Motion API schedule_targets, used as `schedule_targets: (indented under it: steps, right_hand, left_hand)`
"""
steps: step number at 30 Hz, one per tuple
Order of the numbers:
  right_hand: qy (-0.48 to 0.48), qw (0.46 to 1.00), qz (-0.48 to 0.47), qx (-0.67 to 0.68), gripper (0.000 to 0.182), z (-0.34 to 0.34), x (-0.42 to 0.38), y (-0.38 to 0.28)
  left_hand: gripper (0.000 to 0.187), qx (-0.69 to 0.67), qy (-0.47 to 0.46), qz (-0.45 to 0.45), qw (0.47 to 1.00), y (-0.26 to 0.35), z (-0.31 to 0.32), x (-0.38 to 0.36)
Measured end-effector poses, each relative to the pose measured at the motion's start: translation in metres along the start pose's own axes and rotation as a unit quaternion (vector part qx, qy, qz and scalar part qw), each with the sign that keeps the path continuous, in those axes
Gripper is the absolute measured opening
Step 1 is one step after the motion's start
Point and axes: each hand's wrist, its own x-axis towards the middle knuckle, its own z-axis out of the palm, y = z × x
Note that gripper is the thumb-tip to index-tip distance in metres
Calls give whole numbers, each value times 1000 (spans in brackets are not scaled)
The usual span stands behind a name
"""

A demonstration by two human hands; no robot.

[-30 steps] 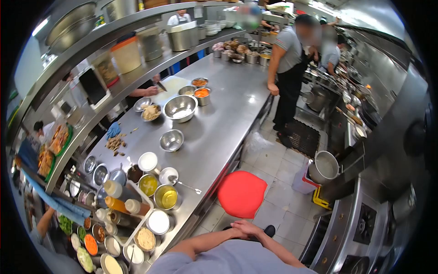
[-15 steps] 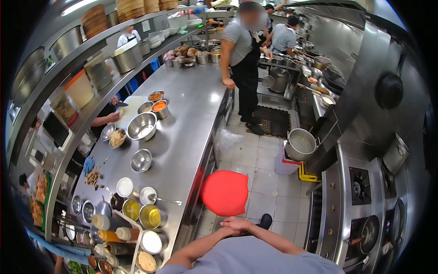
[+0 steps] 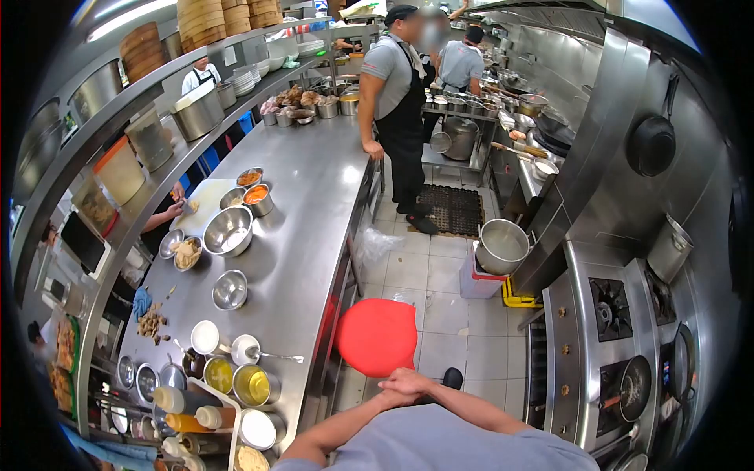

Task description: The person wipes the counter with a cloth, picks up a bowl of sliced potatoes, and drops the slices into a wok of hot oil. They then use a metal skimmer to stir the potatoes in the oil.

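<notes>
My right hand (image 3: 410, 381) is folded over my left hand (image 3: 390, 398) in front of my body. The right hand's fingers are closed around the left; the left hand's fingers are mostly hidden beneath. No tool or food shows in either. Just beyond them is a round red stool seat (image 3: 377, 337), tucked beside the steel worktable (image 3: 306, 204). On the table's near left are a metal pot of yellow liquid (image 3: 254, 387), a white-filled container (image 3: 259, 429), a bowl with a spoon (image 3: 246, 350) and several squeeze bottles (image 3: 177, 399).
A co-worker in a black apron (image 3: 399, 125) leans a hand on the table; another person's hands (image 3: 174, 210) work at a cutting board (image 3: 206, 206). A large pot (image 3: 503, 246) stands on a bin. Gas burners (image 3: 609, 309) and a wok (image 3: 635, 388) lie right. A floor mat (image 3: 448, 209) is ahead.
My view has shifted slightly right, so the surroundings sit further left. The standing co-worker's head has turned to the side. My hands stay clasped in the same place.
</notes>
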Motion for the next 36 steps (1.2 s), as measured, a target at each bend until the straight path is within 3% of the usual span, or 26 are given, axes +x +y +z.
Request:
schedule_targets:
  steps: [9,15,24,36]
  right_hand:
    - [-13,996,11,93,59,10,-1,22]
    - [-52,995,75,30,64,12,7,29]
    - [-1,998,-38,45,51,25,13,39]
    - [-26,993,-16,110,49,35,15,60]
  left_hand:
    - [26,3,6,6,1000,2,1,4]
    - [26,2,22,6,1000,9,1,3]
    - [26,1,36,5,999,13,4,0]
    - [26,-7,45,12,999,14,4,2]
